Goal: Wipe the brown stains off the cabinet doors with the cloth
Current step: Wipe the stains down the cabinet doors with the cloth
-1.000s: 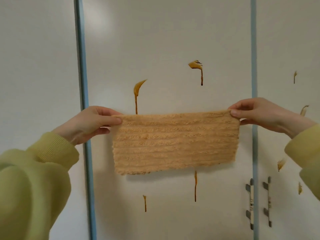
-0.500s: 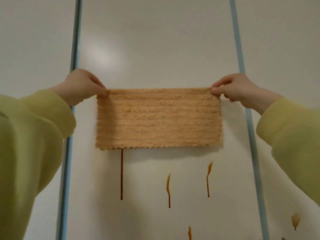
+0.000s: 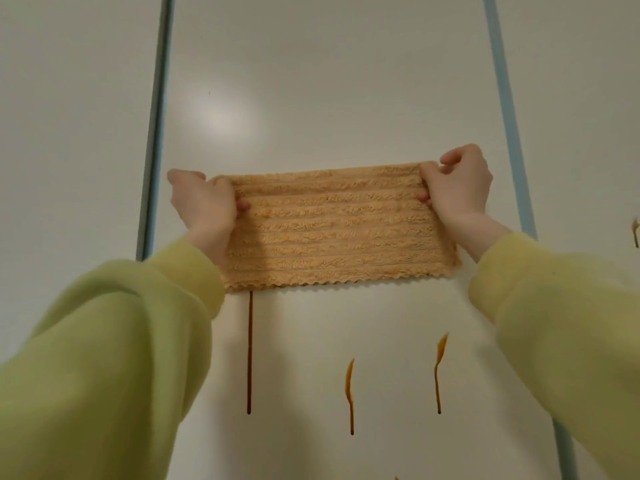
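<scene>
Cloth (image 3: 337,230), gripped taut at its ends by the left hand (image 3: 204,206) and right hand (image 3: 459,188), lay flat on the middle door (image 3: 329,81); an even downward pull would best cover the brown streaks (image 3: 249,355) below.

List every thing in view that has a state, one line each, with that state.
cloth: spread flat, held by both upper corners against the middle door.
left hand: shut on the cloth's left end.
right hand: shut on the cloth's right end.
middle cabinet door: closed, stained.
long drip: unwiped, running down from under the cloth.
two short drips: unwiped, below the cloth.
right door stain: unwiped.
</scene>
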`<act>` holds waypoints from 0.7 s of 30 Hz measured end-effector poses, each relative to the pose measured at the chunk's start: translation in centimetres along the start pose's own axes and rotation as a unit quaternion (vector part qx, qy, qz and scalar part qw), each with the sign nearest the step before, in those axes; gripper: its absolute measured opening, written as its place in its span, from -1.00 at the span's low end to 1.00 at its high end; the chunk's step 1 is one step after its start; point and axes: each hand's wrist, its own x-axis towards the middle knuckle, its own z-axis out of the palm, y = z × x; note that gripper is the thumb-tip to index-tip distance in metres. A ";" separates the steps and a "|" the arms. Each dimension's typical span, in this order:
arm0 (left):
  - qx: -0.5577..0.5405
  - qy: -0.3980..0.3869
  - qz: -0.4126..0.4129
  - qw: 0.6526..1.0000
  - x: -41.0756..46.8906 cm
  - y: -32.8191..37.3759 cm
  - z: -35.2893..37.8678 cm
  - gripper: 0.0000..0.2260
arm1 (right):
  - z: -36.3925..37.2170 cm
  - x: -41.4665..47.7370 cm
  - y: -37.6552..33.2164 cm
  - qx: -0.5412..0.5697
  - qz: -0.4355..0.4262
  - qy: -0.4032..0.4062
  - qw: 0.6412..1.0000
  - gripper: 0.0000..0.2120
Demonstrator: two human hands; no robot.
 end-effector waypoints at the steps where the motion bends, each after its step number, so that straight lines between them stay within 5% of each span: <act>1: 0.008 0.015 0.053 0.998 -1.3 -0.6 0.2 -0.89 | 0.1 -0.7 0.2 -0.023 -0.033 0.009 0.999 -0.89; 6: 0.225 -0.041 0.306 0.924 -5.6 -4.8 1.9 -0.63 | 2.7 -3.9 2.9 -0.155 -0.235 -0.012 0.959 -0.64; 10: 0.391 -0.062 0.325 0.859 -5.0 -5.8 2.7 -0.40 | 3.7 -4.3 3.0 -0.261 -0.222 -0.051 0.938 -0.32; 14: 0.436 -0.087 0.311 0.840 -5.0 -5.6 2.8 -0.26 | 3.5 -4.4 2.5 -0.354 -0.224 -0.109 0.901 -0.11; 21: 0.468 -0.086 0.326 0.817 -4.7 -5.3 3.4 -0.34 | 4.2 -3.4 1.7 -0.396 -0.298 -0.163 0.853 -0.33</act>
